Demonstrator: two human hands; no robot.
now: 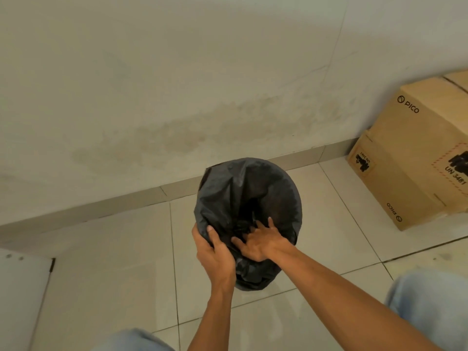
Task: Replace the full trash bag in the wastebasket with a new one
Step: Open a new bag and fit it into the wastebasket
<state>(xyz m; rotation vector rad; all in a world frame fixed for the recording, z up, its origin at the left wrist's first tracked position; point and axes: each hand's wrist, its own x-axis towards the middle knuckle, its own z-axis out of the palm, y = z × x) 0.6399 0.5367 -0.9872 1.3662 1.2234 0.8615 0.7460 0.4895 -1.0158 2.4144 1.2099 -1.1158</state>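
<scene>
A round wastebasket (255,282) stands on the tiled floor near the wall, lined with a black trash bag (243,188) that drapes over its rim. My left hand (215,254) grips the bag at the near left rim, thumb curled over the plastic. My right hand (260,241) reaches into the bag's opening with fingers spread and straight, pressing the plastic down inside. The basket's contents are hidden by the dark bag.
A cardboard box (415,158) printed PICO sits on the floor at the right against the wall. A white panel (22,295) stands at the lower left. My knees in light jeans (430,300) show at the bottom.
</scene>
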